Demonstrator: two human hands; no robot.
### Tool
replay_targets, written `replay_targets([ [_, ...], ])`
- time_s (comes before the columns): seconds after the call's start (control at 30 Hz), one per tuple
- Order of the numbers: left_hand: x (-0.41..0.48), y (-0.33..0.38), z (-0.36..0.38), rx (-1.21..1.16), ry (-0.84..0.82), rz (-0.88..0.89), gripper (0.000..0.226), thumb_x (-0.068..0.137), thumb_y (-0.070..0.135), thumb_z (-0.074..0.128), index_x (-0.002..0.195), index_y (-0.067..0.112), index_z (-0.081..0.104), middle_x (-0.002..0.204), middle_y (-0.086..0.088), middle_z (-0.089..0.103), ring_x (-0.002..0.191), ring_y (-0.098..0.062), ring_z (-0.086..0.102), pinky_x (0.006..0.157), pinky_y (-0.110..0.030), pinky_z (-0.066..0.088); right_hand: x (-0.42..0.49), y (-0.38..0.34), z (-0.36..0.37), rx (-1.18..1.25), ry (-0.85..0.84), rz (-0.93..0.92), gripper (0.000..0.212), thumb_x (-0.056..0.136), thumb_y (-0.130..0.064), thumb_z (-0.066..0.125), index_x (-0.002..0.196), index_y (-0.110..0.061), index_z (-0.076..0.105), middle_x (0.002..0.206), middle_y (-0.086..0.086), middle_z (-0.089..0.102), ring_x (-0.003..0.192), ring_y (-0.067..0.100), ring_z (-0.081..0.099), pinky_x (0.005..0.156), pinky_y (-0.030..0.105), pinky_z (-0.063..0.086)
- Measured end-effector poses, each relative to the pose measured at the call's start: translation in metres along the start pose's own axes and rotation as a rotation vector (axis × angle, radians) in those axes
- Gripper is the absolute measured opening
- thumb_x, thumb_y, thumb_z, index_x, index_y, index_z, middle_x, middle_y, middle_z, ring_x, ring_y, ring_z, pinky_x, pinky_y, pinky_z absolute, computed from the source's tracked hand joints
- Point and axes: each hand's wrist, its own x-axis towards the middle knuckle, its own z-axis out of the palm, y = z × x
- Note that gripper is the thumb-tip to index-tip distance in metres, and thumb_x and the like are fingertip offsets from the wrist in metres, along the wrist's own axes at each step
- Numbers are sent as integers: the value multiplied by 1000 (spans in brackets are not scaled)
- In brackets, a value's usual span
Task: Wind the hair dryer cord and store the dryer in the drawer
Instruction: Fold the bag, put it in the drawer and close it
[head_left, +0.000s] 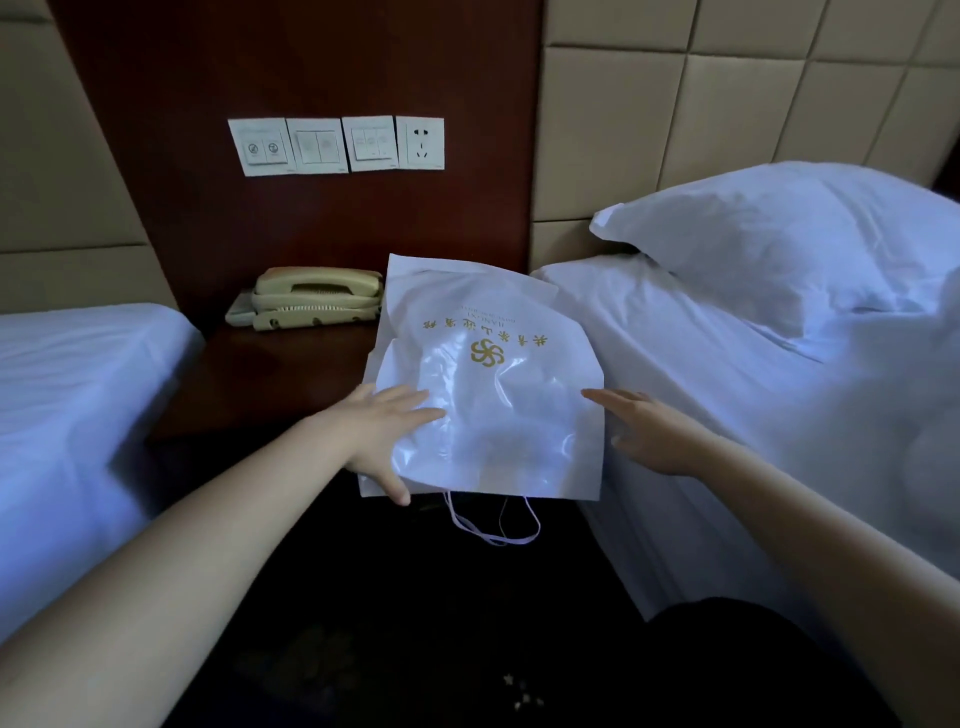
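The left hand (379, 431) is lying flat with fingers straight on the bag (493, 374), the right hand (649, 431) is touching its other edge, open and apart, the bag is resting on the nightstand (270, 374), right side; whether it is holding the dryer, I cannot tell.

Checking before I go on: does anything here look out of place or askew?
The white bag lies crooked on the nightstand, overhanging its front edge, its drawstring dangling. The left hand rests on it; the right hand is at its right edge.
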Motion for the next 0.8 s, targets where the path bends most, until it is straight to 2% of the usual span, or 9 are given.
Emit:
replay_targets([
  [0.1, -6, -20, 16, 79, -1, -13, 127, 55, 69, 71, 147, 40, -11, 158, 5, -18, 145, -17, -19, 115, -50, -6, 11, 11, 18, 180, -66, 94, 73, 90, -22, 56, 150, -22, 14, 155, 7, 23, 134, 28, 35, 102, 32, 31],
  [0.2, -9, -35, 31, 153, -7, -2, 134, 53, 66, 74, 142, 43, -23, 157, 4, -23, 144, -17, -23, 115, -53, -5, 28, 13, 32, 440, -24, 219, 80, 90, -25, 60, 150, -13, 9, 151, 13, 29, 135, 29, 35, 103, 33, 31],
  [0.27, -10, -41, 40, 211, -10, -3, 136, 55, 59, 76, 139, 42, -29, 157, 3, -23, 144, -17, -22, 116, -53, -2, 37, 11, 40, 648, 30, 279, 84, 88, -20, 63, 150, -9, 7, 150, 11, 32, 134, 27, 36, 101, 32, 33],
  [0.37, -6, -45, 48, 332, 21, -28, 129, 69, 39, 76, 136, 37, -35, 158, -2, -20, 146, -17, -16, 116, -49, 4, 46, 5, 55, 829, 104, 366, 89, 86, -16, 66, 148, -6, 3, 147, 10, 35, 129, 23, 41, 95, 30, 37],
  [0.47, 2, -47, 52, 385, 85, -65, 118, 79, 26, 69, 139, 32, -32, 159, -2, -17, 147, -17, -12, 116, -46, 9, 53, 0, 68, 966, 186, 407, 85, 84, -9, 67, 146, -3, 10, 143, 14, 40, 123, 22, 46, 87, 29, 40],
  [0.6, 13, -53, 59, 403, 210, -72, 92, 90, 27, 53, 146, 28, -20, 161, 0, -6, 148, -16, -3, 115, -42, 11, 64, 1, 66, 1097, 220, 423, 75, 85, -10, 67, 144, -4, 20, 139, 12, 45, 122, 25, 50, 86, 31, 43],
  [0.7, 24, -56, 61, 387, 270, -50, 78, 93, 30, 43, 149, 26, -11, 161, 2, 1, 147, -14, 3, 114, -40, 11, 73, 3, 67, 1179, 227, 401, 70, 86, -10, 66, 143, -6, 25, 140, 12, 47, 122, 27, 51, 91, 34, 45],
  [0.8, 30, -61, 64, 376, 294, -24, 80, 92, 31, 45, 149, 26, -11, 161, 4, 1, 147, -13, 2, 114, -39, 11, 83, 5, 72, 1232, 259, 393, 61, 86, -9, 66, 139, -6, 35, 137, 13, 50, 121, 29, 53, 98, 40, 45],
])
